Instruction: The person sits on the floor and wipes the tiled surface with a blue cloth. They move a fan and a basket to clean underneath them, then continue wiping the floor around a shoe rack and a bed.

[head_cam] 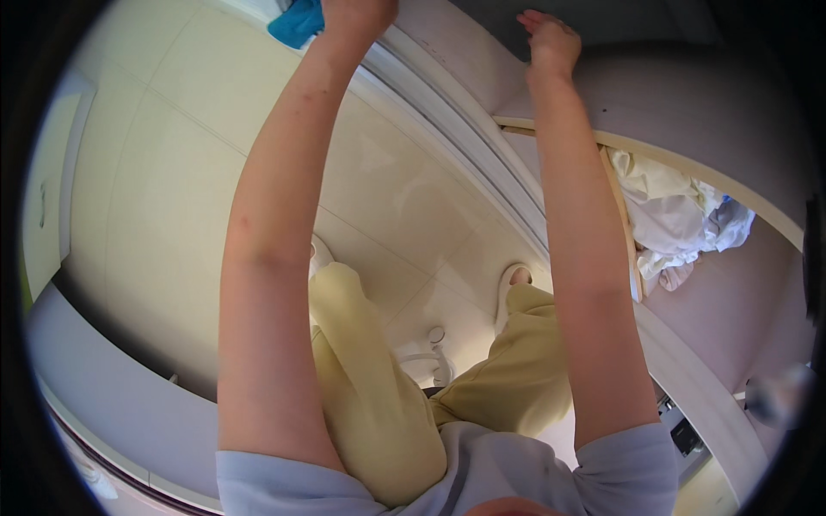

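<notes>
My left hand (361, 14) is at the top edge of the view and partly cut off, so its fingers are hidden. Beside its wrist shows a piece of blue cloth (297, 24); whether the hand grips it I cannot tell. Over the wardrobe shelf (652, 97), my right hand (555, 48) reaches out with its fingers extended in front of a dark grey surface (497, 22). Nothing shows in that hand. Crumpled white and cream fabric (677, 206) lies in the compartment under the shelf, right of my right forearm.
Pale sliding-door tracks (458, 145) run diagonally between the tiled floor (174, 161) and the wardrobe. A swivel chair's caster (437, 335) shows between my legs. A white cabinet (55, 174) stands at far left. Dark small items (685, 437) sit at lower right.
</notes>
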The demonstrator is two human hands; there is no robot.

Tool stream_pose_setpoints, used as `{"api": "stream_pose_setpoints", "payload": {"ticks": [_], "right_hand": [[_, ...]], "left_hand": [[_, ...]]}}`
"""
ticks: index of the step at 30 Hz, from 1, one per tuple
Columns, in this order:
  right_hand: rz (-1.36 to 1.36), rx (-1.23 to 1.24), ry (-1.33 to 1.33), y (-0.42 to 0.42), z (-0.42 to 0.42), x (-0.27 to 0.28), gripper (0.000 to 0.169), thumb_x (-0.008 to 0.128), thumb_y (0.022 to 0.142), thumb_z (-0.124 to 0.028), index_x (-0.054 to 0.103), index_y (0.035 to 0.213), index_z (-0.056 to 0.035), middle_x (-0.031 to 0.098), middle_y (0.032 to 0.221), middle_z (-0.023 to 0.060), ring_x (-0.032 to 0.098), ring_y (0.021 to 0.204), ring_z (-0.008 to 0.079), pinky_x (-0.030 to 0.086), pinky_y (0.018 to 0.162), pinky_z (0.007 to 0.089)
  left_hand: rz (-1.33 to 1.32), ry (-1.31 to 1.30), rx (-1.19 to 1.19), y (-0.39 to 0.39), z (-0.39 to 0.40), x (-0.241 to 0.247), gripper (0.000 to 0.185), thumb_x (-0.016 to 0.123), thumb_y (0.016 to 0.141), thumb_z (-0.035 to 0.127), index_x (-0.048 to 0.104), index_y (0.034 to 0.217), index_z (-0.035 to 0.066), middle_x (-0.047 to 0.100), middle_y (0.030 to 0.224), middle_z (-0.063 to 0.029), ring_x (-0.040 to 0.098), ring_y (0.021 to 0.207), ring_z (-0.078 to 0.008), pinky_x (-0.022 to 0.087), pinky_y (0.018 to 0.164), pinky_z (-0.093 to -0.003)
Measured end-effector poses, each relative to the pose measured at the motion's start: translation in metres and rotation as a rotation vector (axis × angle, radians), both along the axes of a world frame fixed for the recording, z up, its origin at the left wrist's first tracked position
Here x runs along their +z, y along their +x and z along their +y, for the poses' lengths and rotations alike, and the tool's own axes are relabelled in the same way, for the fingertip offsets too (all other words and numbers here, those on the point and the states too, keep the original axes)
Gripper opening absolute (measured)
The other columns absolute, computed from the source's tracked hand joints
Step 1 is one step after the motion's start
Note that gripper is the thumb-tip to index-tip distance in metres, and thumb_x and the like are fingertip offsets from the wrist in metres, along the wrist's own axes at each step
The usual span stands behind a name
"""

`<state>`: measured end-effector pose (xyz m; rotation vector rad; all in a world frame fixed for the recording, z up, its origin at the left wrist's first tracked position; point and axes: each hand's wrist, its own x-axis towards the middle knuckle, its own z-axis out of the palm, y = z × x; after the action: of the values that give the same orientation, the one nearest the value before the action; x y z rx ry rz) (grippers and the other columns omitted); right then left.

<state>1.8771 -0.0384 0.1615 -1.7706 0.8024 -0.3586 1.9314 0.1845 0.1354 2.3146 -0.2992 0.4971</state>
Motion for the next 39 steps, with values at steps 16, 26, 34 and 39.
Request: {"api": "stream_pose_setpoints", "payload": {"ticks": [16, 26, 34, 39], "right_hand": [[-0.175, 0.022, 0.065, 0.005, -0.028, -0.048, 0.024, 0.045, 0.079, -0.003, 0.068, 0.083, 0.0019, 0.069, 0.082, 0.0139, 0.066, 0.078, 0.0221, 0.051, 0.079, 0.0312], [-0.072, 0.009, 0.076, -0.008, 0.006, -0.015, 0.021, 0.053, 0.079, -0.009, 0.069, 0.089, 0.0006, 0.07, 0.088, 0.0117, 0.064, 0.088, 0.0204, 0.047, 0.084, 0.03], [-0.013, 0.074, -0.081, -0.019, 0.004, -0.017, 0.024, 0.058, 0.081, -0.019, 0.069, 0.092, -0.0004, 0.07, 0.09, 0.0109, 0.063, 0.089, 0.0219, 0.047, 0.084, 0.0319], [0.009, 0.089, -0.115, -0.015, -0.005, -0.028, 0.026, 0.059, 0.083, -0.023, 0.068, 0.091, -0.0014, 0.069, 0.09, 0.0127, 0.063, 0.09, 0.0221, 0.047, 0.085, 0.0325]], "left_hand": [[0.477, 0.251, -1.012, -0.173, -0.03, -0.016, 0.038, 0.06, 0.07, -0.002, 0.069, 0.104, 0.014, 0.065, 0.108, -0.0048, 0.056, 0.101, -0.0272, 0.047, 0.088, -0.037], [-0.181, 0.431, -0.053, -0.081, 0.022, -0.06, 0.043, 0.065, 0.079, 0.013, 0.061, 0.122, 0.015, 0.056, 0.126, -0.0083, 0.052, 0.106, -0.0341, 0.048, 0.081, -0.045], [0.136, 0.102, -1.001, -0.248, -0.058, -0.044, 0.043, 0.06, 0.064, 0.0, 0.065, 0.106, 0.012, 0.06, 0.111, -0.0052, 0.054, 0.101, -0.0283, 0.046, 0.086, -0.0381], [0.133, -0.035, -0.768, -0.205, -0.034, -0.041, 0.05, 0.057, 0.063, -0.007, 0.065, 0.11, 0.01, 0.063, 0.106, -0.01, 0.056, 0.101, -0.0319, 0.044, 0.093, -0.0395]]}}
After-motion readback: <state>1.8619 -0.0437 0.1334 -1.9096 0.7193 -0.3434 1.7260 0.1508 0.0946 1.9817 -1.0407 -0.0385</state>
